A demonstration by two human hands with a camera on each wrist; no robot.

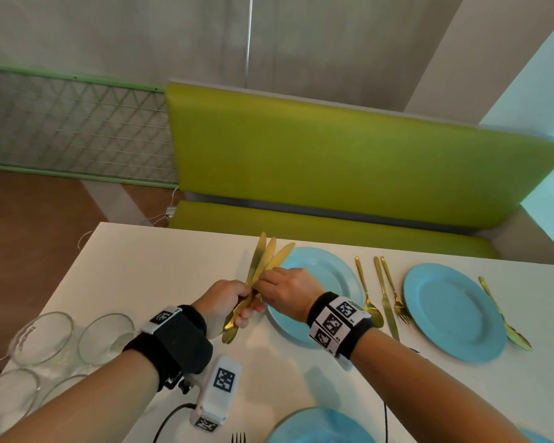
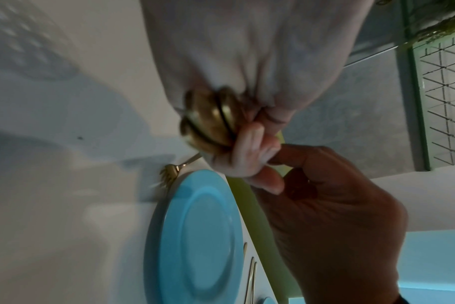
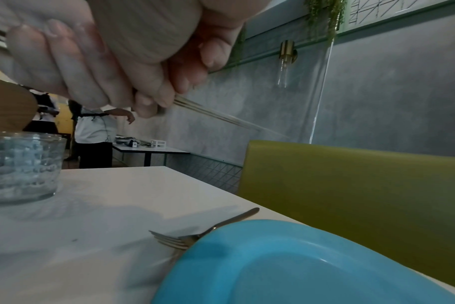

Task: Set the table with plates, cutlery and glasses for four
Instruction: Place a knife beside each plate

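My left hand (image 1: 245, 310) grips a bundle of gold knives (image 1: 264, 257) by their handles, above the white table (image 1: 147, 266). The blades fan out up and away. My right hand (image 1: 263, 281) pinches one knife of the fan just above the left fist. Below the hands lies a blue plate (image 1: 325, 270) with a gold fork (image 3: 203, 234) at its left rim. The knives' rounded handle ends (image 2: 208, 123) stick out of my left fist. The blades (image 3: 216, 115) show edge-on under my right fingers.
A second blue plate (image 1: 454, 311) lies to the right, with a spoon (image 1: 367, 292), knife (image 1: 387, 302) and fork (image 1: 395, 294) between the plates and a spoon (image 1: 506, 316) beyond. A third plate (image 1: 320, 426) is near me. Several glasses (image 1: 42, 337) stand at the left. A green bench (image 1: 349, 155) backs the table.
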